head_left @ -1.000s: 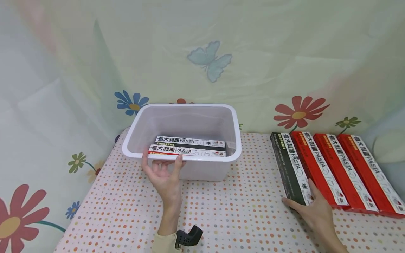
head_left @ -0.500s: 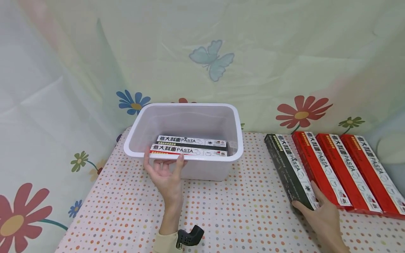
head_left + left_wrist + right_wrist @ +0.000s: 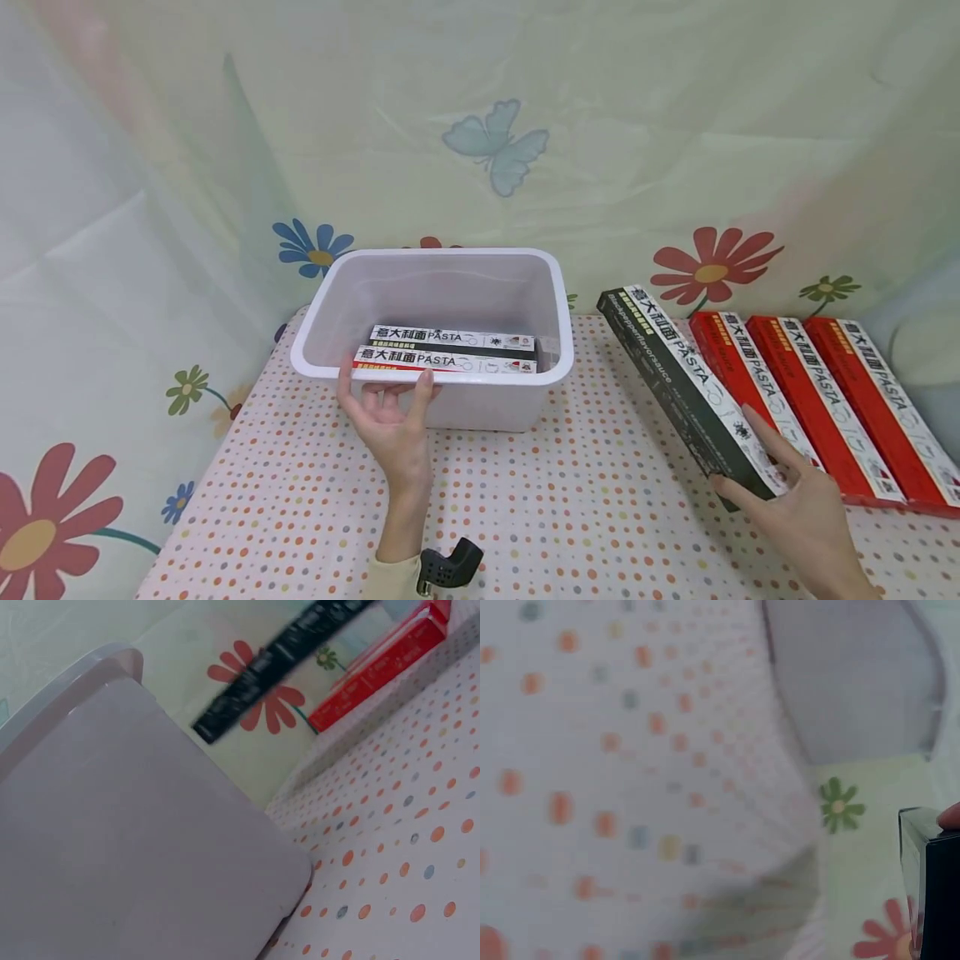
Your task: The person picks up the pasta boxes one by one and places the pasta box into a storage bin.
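Observation:
My right hand [image 3: 802,504] grips the near end of a black pasta box [image 3: 678,400] between thumb and fingers. The box is tilted, its far end raised off the table; the left wrist view shows the same black box [image 3: 274,667] in the air right of the tub. My left hand [image 3: 397,429] holds the front rim of a white plastic tub [image 3: 480,407], thumb at the rim and fingers partly beneath it. Inside the tub lie two pasta boxes, a black one [image 3: 450,336] behind a red one [image 3: 446,358], white sides up.
Three red pasta boxes [image 3: 757,387] lie side by side on the right of the table, right behind my right hand. A dotted cloth [image 3: 570,492] covers the table. Behind it hangs a flowered curtain [image 3: 600,192], close to the tub's back.
My right hand has slid the black pasta box away from the red ones, then lifted it, far end leading up and left. My left hand stays at the tub's rim.

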The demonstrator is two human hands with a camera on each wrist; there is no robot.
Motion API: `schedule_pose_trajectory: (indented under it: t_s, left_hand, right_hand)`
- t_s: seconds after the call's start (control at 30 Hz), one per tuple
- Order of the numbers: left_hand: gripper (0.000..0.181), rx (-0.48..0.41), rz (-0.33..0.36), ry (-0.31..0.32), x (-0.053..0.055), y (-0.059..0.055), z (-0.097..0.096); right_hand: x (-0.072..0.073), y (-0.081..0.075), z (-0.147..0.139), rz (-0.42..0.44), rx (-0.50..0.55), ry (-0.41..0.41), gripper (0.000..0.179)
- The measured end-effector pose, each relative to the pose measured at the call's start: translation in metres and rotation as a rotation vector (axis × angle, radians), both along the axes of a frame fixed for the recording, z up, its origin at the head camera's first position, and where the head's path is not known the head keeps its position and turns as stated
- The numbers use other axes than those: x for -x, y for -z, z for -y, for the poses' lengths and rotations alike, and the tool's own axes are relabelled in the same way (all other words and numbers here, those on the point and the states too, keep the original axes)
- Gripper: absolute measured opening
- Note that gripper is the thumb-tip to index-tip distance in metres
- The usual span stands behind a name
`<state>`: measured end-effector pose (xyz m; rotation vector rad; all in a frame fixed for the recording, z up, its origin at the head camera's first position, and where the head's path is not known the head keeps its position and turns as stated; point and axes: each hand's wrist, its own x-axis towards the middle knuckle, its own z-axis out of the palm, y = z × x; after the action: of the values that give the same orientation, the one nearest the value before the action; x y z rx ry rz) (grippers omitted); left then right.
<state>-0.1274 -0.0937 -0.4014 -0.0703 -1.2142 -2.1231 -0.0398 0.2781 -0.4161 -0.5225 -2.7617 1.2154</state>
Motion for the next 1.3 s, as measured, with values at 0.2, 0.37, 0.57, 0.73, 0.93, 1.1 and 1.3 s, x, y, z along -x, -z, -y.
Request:
schedule_pose_trajectory:
  t_s: [0.2,0.37,0.57,0.73,0.93,1.1,1.3]
  left_hand:
    - [0.101,-0.011,-0.008,0.012,0.001,0.001,0.002]
    - [0.102,-0.008,-0.011,0.008,0.0,0.001,0.003]
    - [0.102,0.01,-0.02,0.008,0.0,-0.001,0.002]
    - [0.103,0.015,-0.014,0.007,-0.001,-0.001,0.002]
    - [0.103,0.007,-0.005,0.006,0.0,0.001,0.0]
    - [0.104,0.006,-0.007,0.0,0.0,0.002,-0.001]
    - [0.103,0.0,-0.009,0.003,0.001,0.004,-0.001]
  right_hand:
    - [0.011,-0.044,0.01,-0.235,-0.035,-0.131,0.095]
    - [0.039,-0.084,0.023,-0.429,-0.06,-0.301,0.099]
    - [0.087,-0.132,0.052,-0.506,-0.106,-0.558,0.095]
    - [0.122,-0.164,0.084,-0.434,-0.212,-0.768,0.088]
    - [0.156,-0.185,0.117,-0.323,-0.365,-0.984,0.081]
    - [0.18,-0.176,0.139,-0.28,-0.415,-1.098,0.075]
    - [0.205,-0.165,0.16,-0.193,-0.446,-1.158,0.072]
